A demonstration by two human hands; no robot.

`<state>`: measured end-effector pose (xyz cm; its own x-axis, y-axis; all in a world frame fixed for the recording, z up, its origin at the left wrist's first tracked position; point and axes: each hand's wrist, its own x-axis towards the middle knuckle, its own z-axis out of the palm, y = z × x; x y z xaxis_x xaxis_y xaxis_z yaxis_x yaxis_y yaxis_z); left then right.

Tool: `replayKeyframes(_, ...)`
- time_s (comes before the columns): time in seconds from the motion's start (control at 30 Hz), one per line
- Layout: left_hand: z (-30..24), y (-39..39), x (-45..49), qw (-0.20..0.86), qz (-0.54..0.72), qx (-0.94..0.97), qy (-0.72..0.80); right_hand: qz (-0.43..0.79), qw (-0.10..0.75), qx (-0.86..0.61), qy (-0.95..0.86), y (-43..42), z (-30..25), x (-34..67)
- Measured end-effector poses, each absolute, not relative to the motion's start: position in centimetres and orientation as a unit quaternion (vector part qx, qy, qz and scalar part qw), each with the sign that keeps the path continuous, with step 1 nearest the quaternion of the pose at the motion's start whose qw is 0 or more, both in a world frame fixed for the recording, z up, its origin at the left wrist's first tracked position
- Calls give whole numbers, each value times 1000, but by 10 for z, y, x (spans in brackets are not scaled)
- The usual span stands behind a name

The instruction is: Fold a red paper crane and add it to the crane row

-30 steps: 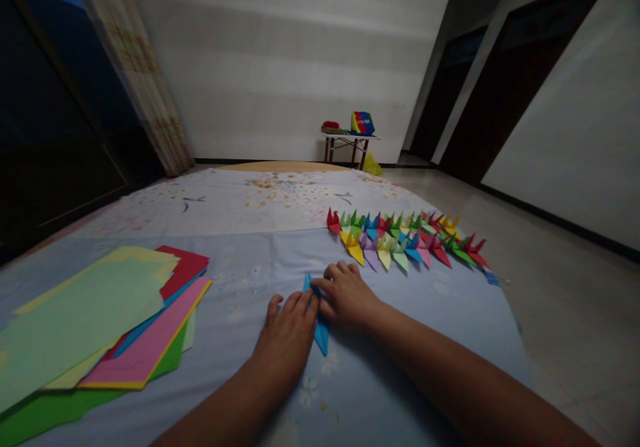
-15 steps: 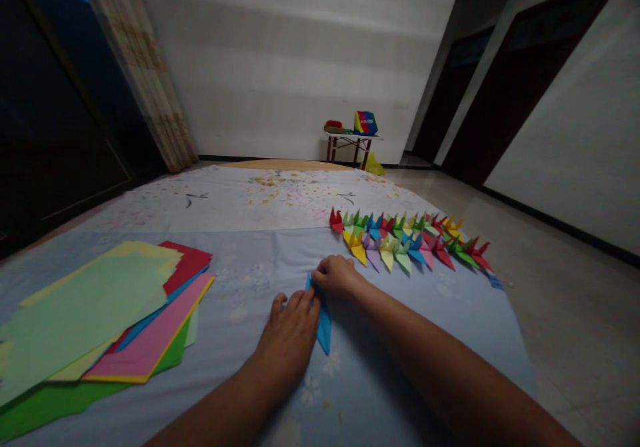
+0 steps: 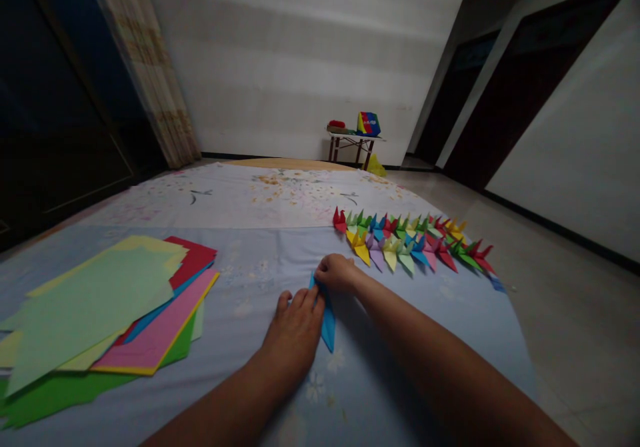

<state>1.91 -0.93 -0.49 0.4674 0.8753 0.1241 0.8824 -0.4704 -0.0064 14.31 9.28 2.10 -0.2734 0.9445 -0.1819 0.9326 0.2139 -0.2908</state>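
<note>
A narrow folded blue paper (image 3: 328,326) lies on the tablecloth in front of me, its pointed lower end toward me. Flat across its left side rests my left hand (image 3: 296,324), fingers stretched out and pressing on the paper. At the paper's far end, my right hand (image 3: 336,274) has its fingers bent in a pinch on the upper part. The fingertips of the two hands are close together there and hide part of the fold.
Loose coloured paper sheets (image 3: 100,300) lie in a pile at the left. Rows of several folded paper cranes (image 3: 390,250) stand at the right, beyond my right forearm. A floral tablecloth (image 3: 250,247) covers the table. A small side table (image 3: 355,139) stands by the far wall.
The whole view has shifted slightly, moving everything a little to the right. Both hands keep nearly the same pose on the blue paper.
</note>
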Motion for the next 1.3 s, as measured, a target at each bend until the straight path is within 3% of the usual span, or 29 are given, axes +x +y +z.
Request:
replayKeyframes(0.8,3,-6,18,7,-63,-859,-508,94,108,-636,-758,93,4,143)
replayKeyframes(1.17,2,-7,20,14,-57,-857,-512,155,136,-605,-769,93,4,159)
replayKeyframes(1.3,-3,-9,21,33,-52,-848,-526,123,143,-631,-752,90,1,156)
